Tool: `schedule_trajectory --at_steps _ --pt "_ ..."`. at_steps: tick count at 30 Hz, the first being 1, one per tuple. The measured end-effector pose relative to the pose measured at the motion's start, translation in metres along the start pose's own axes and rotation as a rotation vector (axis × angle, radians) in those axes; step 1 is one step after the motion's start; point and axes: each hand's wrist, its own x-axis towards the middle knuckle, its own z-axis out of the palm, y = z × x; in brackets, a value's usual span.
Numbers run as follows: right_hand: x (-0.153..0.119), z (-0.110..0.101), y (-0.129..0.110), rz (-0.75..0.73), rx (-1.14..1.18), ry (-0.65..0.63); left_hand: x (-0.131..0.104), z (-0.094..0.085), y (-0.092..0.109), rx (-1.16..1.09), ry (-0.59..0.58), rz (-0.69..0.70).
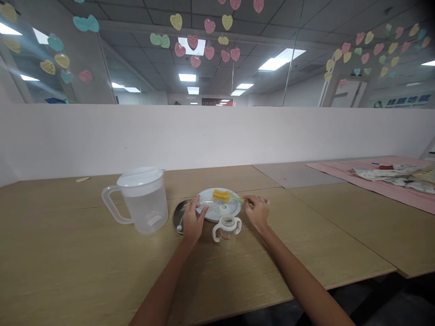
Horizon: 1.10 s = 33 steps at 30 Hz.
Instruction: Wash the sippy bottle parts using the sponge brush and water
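My right hand point(257, 211) pinches the green handle of a yellow sponge brush point(221, 195), whose head is over the white plate point(234, 209). My left hand point(193, 222) is at the plate's left side, its thumb and fingers around a clear plastic piece point(208, 202) that looks like a bottle cover. On the plate lies a small white ring-shaped part point(224, 208). Just in front of the plate, a clear baby bottle point(227, 232) with two white handles stands upright with its mouth uncovered. A metal tray point(177, 216) sits partly behind my left hand, with a white straw piece point(180, 226) in it.
A large translucent lidded pitcher point(145, 201) with liquid inside stands left of the tray. Pink cloth point(369, 181) with fabric items covers the table's far right. A low white wall point(204, 136) runs along the back, and the table's front edge is near me.
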Motion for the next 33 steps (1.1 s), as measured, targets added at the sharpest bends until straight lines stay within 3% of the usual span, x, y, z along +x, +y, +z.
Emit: schedule_trajectory --at_steps 4,9,12,16,23,26,29,33 --pt "-0.001 -0.003 -0.002 -0.006 0.070 -0.025 0.000 -0.001 0.003 -0.085 0.011 -0.064" --pt "-0.002 -0.005 -0.009 -0.185 0.126 -0.146 -0.005 0.003 0.006 -0.106 -0.138 -0.034" --pt "-0.002 -0.005 -0.011 -0.207 0.120 -0.156 -0.007 0.004 0.008 -0.108 -0.182 -0.012" --pt "-0.002 -0.004 -0.009 -0.175 0.119 -0.134 -0.006 0.001 0.011 -0.110 -0.162 -0.012" --pt "-0.001 -0.009 -0.010 -0.160 0.183 -0.204 -0.008 -0.003 0.009 -0.020 -0.127 0.034" --pt "0.001 -0.009 -0.009 -0.089 0.365 -0.230 -0.008 -0.002 0.007 -0.013 -0.119 0.083" --pt "0.002 -0.006 -0.007 0.085 0.610 -0.201 -0.007 -0.001 0.005 -0.045 -0.126 0.092" --pt "0.003 -0.003 -0.005 0.207 0.655 -0.122 -0.005 -0.003 0.004 -0.079 -0.084 0.081"
